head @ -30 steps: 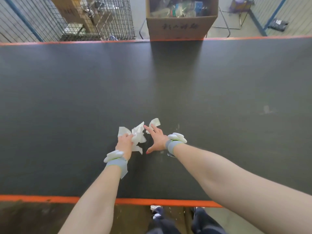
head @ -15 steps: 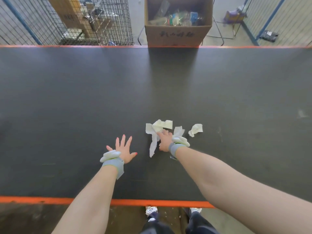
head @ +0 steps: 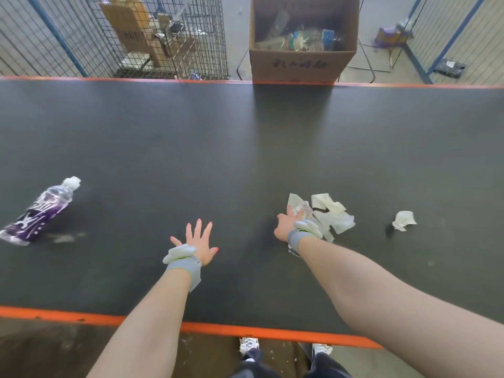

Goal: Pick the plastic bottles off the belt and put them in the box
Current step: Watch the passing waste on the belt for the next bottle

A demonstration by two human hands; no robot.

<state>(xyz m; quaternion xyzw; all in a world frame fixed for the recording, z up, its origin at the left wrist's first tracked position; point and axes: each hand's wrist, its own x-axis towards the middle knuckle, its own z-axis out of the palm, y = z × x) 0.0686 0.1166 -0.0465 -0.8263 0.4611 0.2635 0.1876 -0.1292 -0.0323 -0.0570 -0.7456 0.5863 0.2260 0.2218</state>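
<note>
A clear plastic bottle with a purple label and white cap lies on its side at the left of the black belt. The cardboard box stands just beyond the belt's far edge, with several plastic bottles inside. My left hand hovers over the belt with fingers spread, holding nothing, well right of the bottle. My right hand rests on the left edge of a heap of white paper scraps; its fingertips are partly hidden by the scraps and the wristband.
One more crumpled scrap lies apart to the right. Orange rails edge the belt near and far. Wire cages with cardboard stand behind the belt at the left. My shoes show below the near rail.
The scraps and my right hand have shifted right. My left hand let go of the paper and spread open. The purple bottle has come into view at the left.
</note>
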